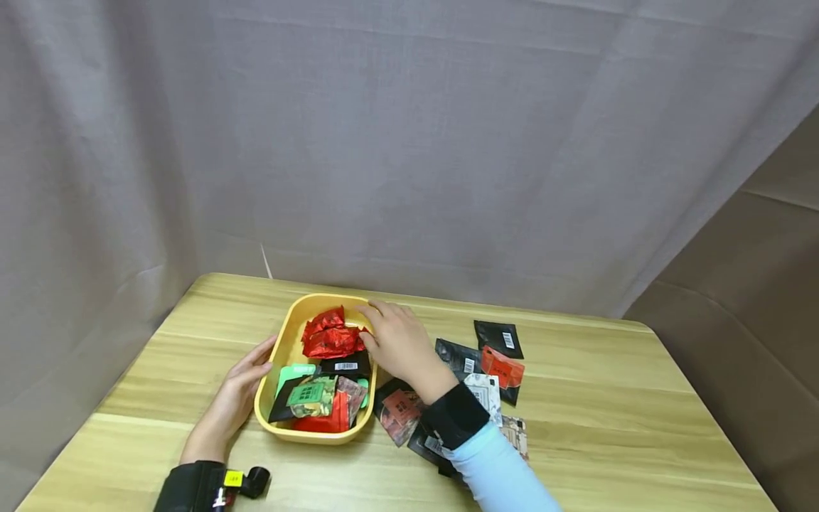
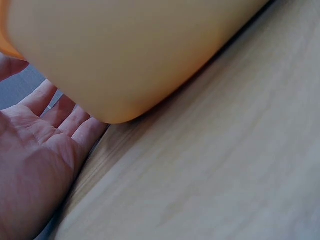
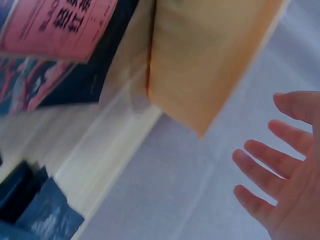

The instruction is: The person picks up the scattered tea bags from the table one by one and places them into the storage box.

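A yellow plastic box (image 1: 261,416) holds red foil packets (image 1: 331,342), a black packet (image 1: 346,365), a green-labelled packet (image 1: 312,396) and a red packet (image 1: 320,424). At its left side, my left hand (image 1: 238,387) lies with extended fingers against the wall. The left wrist view shows this hand (image 2: 37,145) beside the box's rounded corner (image 2: 115,100). My right hand (image 1: 399,343) is above the box's right rim, fingers loosely bent. In the right wrist view that hand (image 3: 285,165) has spread fingers with nothing between them.
To the right of the box lie several flat sachets: a pink-labelled one (image 1: 399,411), a black one (image 1: 499,338), a red-and-black one (image 1: 503,371) and a white one (image 1: 484,395). They rest on a wooden table (image 1: 608,412). A grey curtain (image 1: 409,156) hangs behind it.
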Tool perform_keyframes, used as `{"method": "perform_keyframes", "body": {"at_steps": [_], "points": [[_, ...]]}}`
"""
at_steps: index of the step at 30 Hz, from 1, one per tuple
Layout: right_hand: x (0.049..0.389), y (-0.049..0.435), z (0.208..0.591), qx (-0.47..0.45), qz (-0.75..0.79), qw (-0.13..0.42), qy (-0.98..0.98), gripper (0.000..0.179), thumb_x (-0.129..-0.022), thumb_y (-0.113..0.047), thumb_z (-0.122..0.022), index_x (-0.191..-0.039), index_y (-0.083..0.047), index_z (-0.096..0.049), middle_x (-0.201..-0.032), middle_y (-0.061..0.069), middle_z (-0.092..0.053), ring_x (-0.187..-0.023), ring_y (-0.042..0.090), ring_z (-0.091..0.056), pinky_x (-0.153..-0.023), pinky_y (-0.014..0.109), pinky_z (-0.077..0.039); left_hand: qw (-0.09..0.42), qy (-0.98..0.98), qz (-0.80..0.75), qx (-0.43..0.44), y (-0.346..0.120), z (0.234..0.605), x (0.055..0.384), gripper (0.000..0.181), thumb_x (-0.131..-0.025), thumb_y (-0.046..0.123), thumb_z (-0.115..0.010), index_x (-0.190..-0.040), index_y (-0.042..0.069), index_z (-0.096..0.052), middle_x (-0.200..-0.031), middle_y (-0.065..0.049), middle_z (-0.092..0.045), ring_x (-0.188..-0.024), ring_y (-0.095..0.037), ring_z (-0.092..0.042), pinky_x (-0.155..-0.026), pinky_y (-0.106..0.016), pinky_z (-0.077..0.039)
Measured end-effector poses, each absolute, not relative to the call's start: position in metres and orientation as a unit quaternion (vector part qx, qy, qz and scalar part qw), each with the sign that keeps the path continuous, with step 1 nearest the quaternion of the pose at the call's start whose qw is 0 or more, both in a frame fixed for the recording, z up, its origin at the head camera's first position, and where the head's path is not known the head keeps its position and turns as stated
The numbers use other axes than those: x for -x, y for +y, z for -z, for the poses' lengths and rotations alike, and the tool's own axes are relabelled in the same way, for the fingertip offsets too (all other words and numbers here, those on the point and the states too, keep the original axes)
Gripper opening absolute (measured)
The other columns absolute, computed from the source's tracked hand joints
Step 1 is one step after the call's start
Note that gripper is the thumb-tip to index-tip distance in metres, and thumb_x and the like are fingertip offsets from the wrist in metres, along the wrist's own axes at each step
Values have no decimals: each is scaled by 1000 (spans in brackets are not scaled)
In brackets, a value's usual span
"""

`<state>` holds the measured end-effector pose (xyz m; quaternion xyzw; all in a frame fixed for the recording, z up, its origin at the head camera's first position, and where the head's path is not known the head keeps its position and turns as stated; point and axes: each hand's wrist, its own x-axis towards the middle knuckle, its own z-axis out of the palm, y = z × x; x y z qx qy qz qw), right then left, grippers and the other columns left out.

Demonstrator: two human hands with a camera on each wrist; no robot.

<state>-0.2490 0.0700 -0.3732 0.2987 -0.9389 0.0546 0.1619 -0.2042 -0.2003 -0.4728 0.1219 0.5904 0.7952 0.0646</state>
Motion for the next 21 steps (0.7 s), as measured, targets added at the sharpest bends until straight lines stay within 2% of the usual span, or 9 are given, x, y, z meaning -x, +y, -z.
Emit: {"method": "perform_keyframes", "body": {"at_steps": [6, 13, 21], "points": [[237, 97, 367, -256, -85, 137, -953, 54, -86, -32, -63, -135, -14, -52, -137, 14, -55, -124, 30, -49, -104, 50, -43, 61, 591, -796, -121, -199, 472, 205, 58, -98, 8, -34, -148, -7, -10, -133, 13, -41, -118, 3, -48, -94, -11, -45], [218, 138, 375, -218, -92, 106, -966, 59, -81, -37, -69, -133, -13, -54, -137, 17, -54, -125, 33, -48, -104, 53, -42, 63, 591, -795, -117, -199, 474, 204, 57, -98, 8, -34, -149, -4, -12, -135, 13, -40, -119, 2, -48, -95, -11, -45], [199, 185, 378, -171, -113, 69, -976, 66, -74, -30, -76, -133, -11, -53, -134, 19, -56, -123, 38, -47, -103, 60, -39, 68, 592, -795, -112, -200, 473, 203, 57, -99, 9, -34, -150, -3, -12, -140, 9, -36, -120, 3, -47, -94, -11, -45]]}}
